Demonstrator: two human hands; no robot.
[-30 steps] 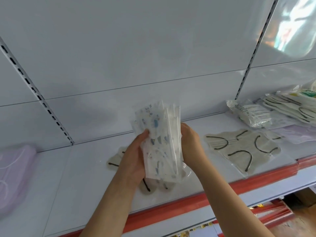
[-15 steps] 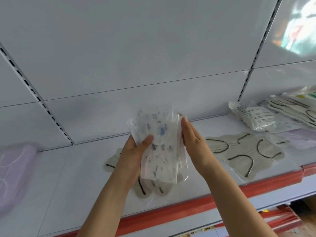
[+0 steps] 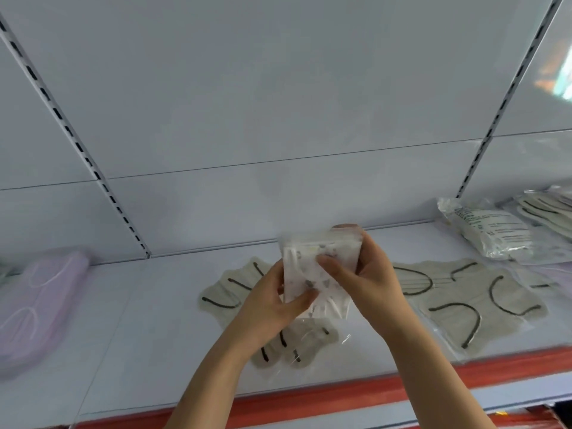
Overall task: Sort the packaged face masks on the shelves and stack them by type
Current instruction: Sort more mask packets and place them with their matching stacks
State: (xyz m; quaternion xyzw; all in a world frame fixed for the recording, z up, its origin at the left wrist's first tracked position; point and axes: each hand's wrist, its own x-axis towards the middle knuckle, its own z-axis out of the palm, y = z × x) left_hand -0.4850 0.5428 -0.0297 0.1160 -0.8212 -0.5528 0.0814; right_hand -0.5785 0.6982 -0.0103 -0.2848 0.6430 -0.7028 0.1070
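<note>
I hold a small stack of clear-wrapped white patterned masks (image 3: 322,261) just above the white shelf (image 3: 161,320). My left hand (image 3: 272,308) grips its lower left side, thumb across the front. My right hand (image 3: 362,274) grips its right side, thumb on the front and fingers behind. Beneath the stack lies a packet of beige masks with black ear loops (image 3: 235,292), partly hidden by my hands. A second beige packet (image 3: 483,301) lies flat to the right.
A lilac mask pack (image 3: 40,301) lies at the far left. At the back right sit a white printed packet (image 3: 489,233) and a pile of more beige packets (image 3: 548,212). A red strip (image 3: 340,394) edges the shelf front. Slotted uprights run up the back panel.
The stack has come lower and tipped back toward the shelf. My right hand has shifted from flat beside the stack to gripping it with the thumb on its front.
</note>
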